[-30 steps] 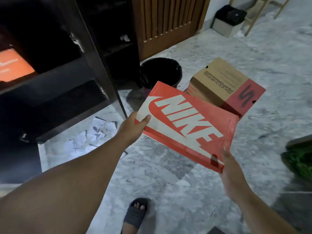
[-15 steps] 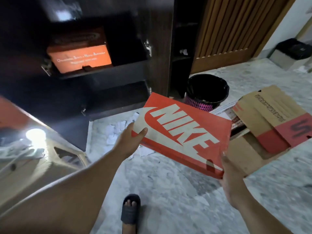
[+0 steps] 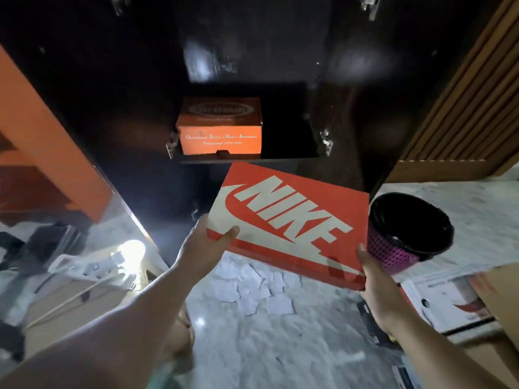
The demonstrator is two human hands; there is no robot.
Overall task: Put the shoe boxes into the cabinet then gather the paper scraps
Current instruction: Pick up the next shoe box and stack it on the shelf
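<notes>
Gripping the red Nike box (image 3: pixel 289 223) at both ends, the left hand (image 3: pixel 205 242) and right hand (image 3: pixel 379 284) hold it tilted, just below the cabinet shelf (image 3: pixel 292 158) beside an orange box (image 3: pixel 220 127). Its front corner could catch the shelf edge; paper scraps (image 3: pixel 252 287) underfoot look slippery.

Both hands hold a red Nike box (image 3: pixel 286 220) tilted before the dark cabinet (image 3: pixel 280 66): left hand (image 3: pixel 206 245) at its near-left corner, right hand (image 3: pixel 376 284) at its near-right. An orange box (image 3: pixel 220 127) sits on the shelf (image 3: pixel 286 157); paper scraps (image 3: pixel 252 287) lie on the floor.
</notes>
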